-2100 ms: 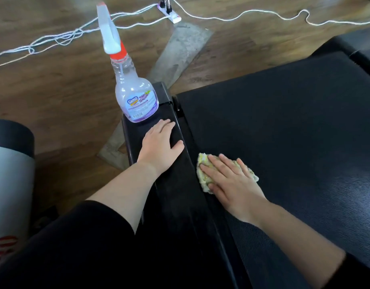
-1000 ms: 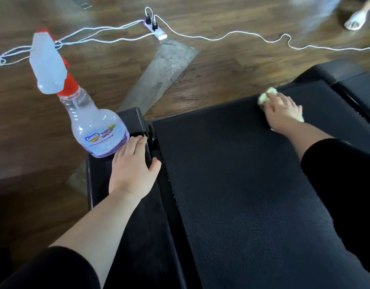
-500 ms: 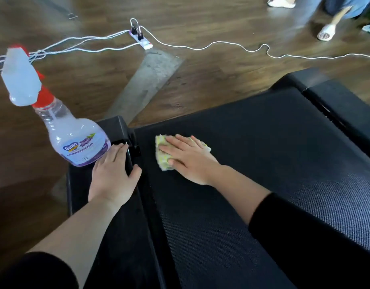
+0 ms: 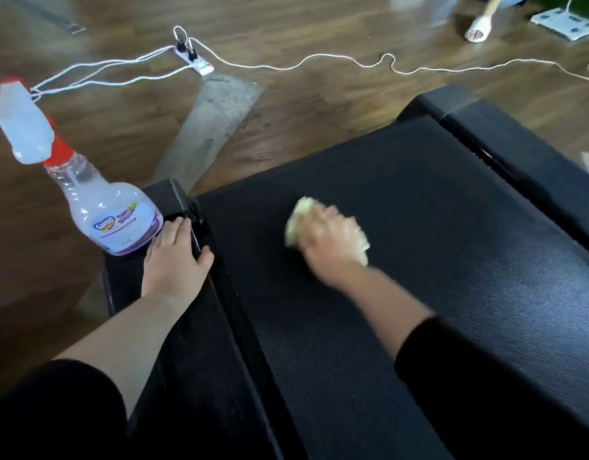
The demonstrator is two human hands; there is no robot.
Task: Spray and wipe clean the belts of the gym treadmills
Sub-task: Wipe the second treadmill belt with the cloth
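The black ribbed treadmill belt point(image 4: 435, 260) fills the middle and right of the view. My right hand point(image 4: 329, 240), blurred by motion, presses a yellow-green cloth point(image 4: 298, 217) flat on the belt near its rear end. My left hand point(image 4: 175, 257) rests with straight fingers on the black left side rail point(image 4: 186, 343), thumb over the rail's inner edge. A clear spray bottle point(image 4: 100, 207) with a red collar and white trigger stands upright on the rail's rear end, just left of my left fingertips.
Brown wooden floor lies behind the treadmill. A white power strip point(image 4: 195, 59) with white cables point(image 4: 336, 59) runs across it. A grey strip point(image 4: 213, 124) lies on the floor. A person's sandalled foot point(image 4: 477, 29) and a white device point(image 4: 565, 23) are at the top right.
My right hand has slid the cloth to the right across the belt, away from the left rail. My left hand stays on the rail by the bottle.
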